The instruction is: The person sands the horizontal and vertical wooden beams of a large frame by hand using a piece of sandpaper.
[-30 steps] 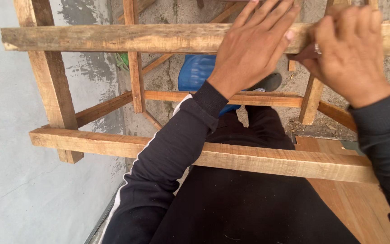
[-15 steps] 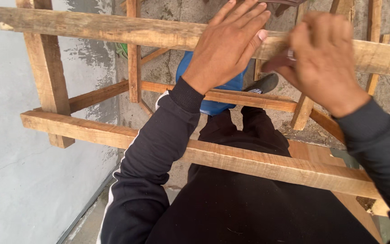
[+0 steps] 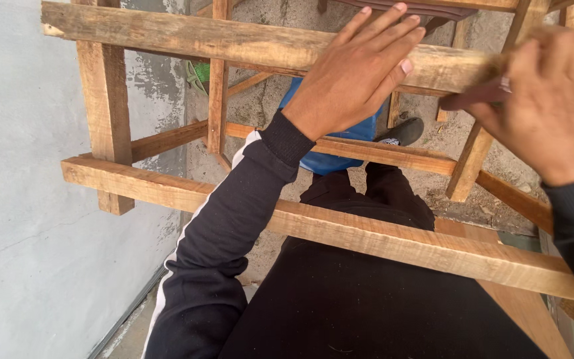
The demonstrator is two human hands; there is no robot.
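A rough wooden frame [image 3: 167, 40] of rails and posts stands in front of me. My left hand [image 3: 357, 73] lies flat on its top rail, fingers spread and pointing up and to the right. My right hand [image 3: 543, 100] is blurred and presses a dark brown sheet, likely sandpaper [image 3: 466, 100], against the same rail further right. Its fingers are curled over the sheet. A nearer rail [image 3: 380, 236] crosses over my dark trousers.
A grey plastered wall [image 3: 34, 233] fills the left side. A blue container [image 3: 330, 159] sits on the concrete floor under the frame beside my black shoe [image 3: 403, 129]. Something green [image 3: 199, 73] lies behind a post. A dark board [image 3: 420, 6] rests at the top.
The view has shifted, so the frame sits lower and more tilted. My right hand has slid along the top rail with the sheet; the left hand stays flat on the rail.
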